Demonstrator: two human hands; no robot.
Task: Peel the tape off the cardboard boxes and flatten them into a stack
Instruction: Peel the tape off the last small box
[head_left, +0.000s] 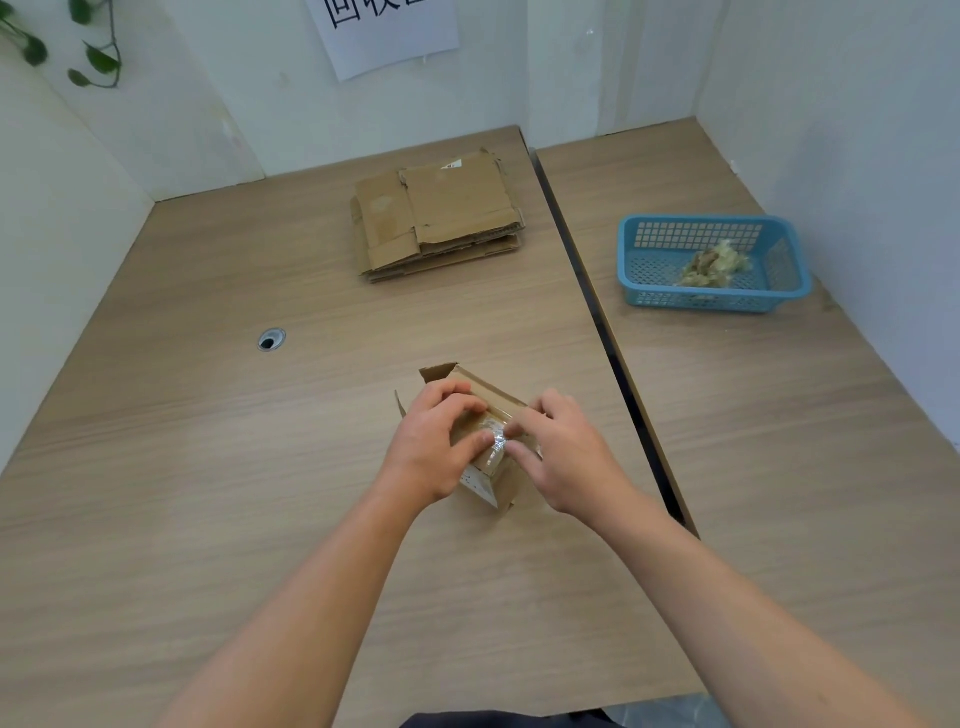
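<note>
Matt cardboard box (483, 415), glossy tape (496, 439), wood-grain table (208, 415), perforated plastic basket (711, 291).

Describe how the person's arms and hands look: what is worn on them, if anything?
No sleeves show: the arms are bare down to the picture's bottom edge. The left hand and right hand wear no gloves, and no watch, bracelet or ring is visible on the wrists or fingers.

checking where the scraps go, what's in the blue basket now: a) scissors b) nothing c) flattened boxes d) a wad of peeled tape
d: a crumpled wad of peeled tape lies inside the blue basket, while the flattened boxes sit stacked on the table, apart from it.
</note>
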